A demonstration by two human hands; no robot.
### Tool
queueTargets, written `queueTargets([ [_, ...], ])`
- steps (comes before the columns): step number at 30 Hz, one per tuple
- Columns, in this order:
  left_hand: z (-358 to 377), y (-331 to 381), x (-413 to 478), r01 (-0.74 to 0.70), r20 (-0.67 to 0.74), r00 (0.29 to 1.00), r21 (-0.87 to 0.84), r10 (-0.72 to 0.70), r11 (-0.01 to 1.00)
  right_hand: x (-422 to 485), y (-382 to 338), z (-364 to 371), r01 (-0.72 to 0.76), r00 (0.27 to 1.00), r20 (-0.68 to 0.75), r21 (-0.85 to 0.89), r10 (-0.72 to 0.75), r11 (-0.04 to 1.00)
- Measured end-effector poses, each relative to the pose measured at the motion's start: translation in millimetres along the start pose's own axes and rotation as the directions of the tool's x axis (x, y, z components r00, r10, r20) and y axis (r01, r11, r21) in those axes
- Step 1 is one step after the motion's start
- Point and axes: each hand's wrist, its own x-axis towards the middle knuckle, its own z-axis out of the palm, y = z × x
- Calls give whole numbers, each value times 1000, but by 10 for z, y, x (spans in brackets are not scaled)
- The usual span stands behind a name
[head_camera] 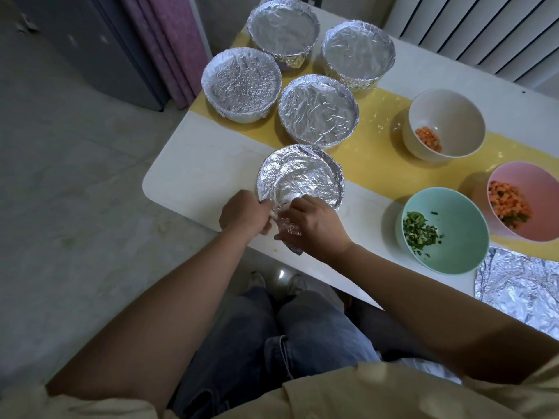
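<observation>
Both hands are pinching the same loose foil flap [287, 230] at centre frame. The left hand [242, 214] is curling its fingers round the flap's left edge, and the right hand [317, 228] is gripping the crumpled end from the right, neither one slack. The flap is hanging off the near rim of the foil-covered bowl [302, 176], which is sitting just above the hands in the picture, near the lower left corner of the white table [181, 182]. The rest of its rim appears folded down. The unsealed stretch is lying between the two grips, on the person's side, with both hands equally close — the tuck likely calls for pressing down and under the rim there. Four foil-wrapped bowls [317, 110] are standing at upper centre on a yellow runner [381, 116]. At right, a cream bowl [447, 113], a pink bowl [532, 179] and a mint-green bowl [453, 213] are holding chopped vegetables — a spare foil sheet [520, 288] is lying at the lower right edge.
</observation>
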Motion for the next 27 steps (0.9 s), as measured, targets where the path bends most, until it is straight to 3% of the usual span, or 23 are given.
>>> queueTargets([
  [5, -81, -18, 86, -15, 28, 999, 9, 14, 1000, -70, 33, -59, -30, 999, -39, -38, 29, 999],
  [13, -51, 20, -57, -36, -83, 996, 86, 43, 996, 34, 2, 24, 57, 997, -46, -75, -61, 996],
  [18, 1, 82, -218, 118, 156, 981, -10, -115, 993, 64, -2, 14, 95, 994, -51, -64, -98, 993],
  [20, 56, 73, -221, 127, 203, 973, -76, -109, 989, 64, -18, 7, 98, 994, -52, -50, -101, 994],
  [27, 135, 77, -202, 50, 79, 996, -127, -40, 991, 91, -19, 29, 63, 997, -51, 15, -62, 998],
])
